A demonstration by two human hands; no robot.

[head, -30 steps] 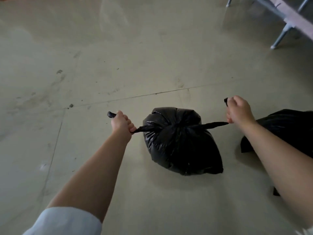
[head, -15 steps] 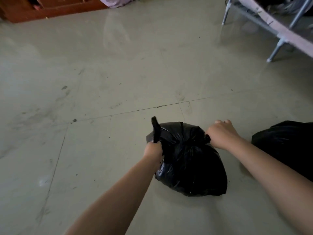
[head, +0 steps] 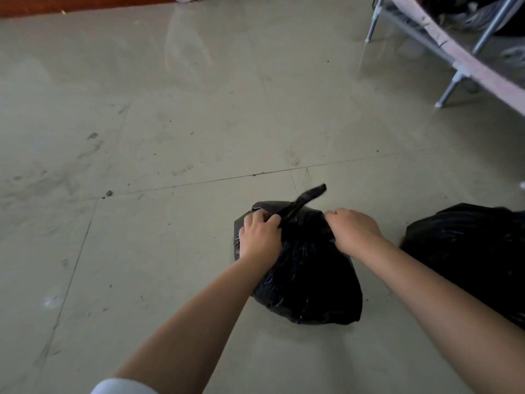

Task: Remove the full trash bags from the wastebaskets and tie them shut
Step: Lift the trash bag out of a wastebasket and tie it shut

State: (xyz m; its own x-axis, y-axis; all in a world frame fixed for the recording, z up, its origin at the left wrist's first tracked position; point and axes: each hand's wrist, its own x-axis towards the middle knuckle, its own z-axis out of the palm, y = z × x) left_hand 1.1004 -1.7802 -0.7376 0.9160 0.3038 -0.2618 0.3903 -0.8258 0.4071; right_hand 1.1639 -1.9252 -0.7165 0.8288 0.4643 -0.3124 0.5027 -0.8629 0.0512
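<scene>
Domestic room; glossy pale tiled floor; metal-legged folding bed frame at 2 o'clock; red-brown wooden furniture base at 11 o'clock.

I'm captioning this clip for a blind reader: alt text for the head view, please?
Both hands, left hand and right hand, grip the gathered top of a black trash bag on a tiled floor. A second black bag lies to its right.

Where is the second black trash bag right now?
In the head view, the second black bag lies on the floor at the right edge, just right of the right hand and beside the bag being tied.
</scene>
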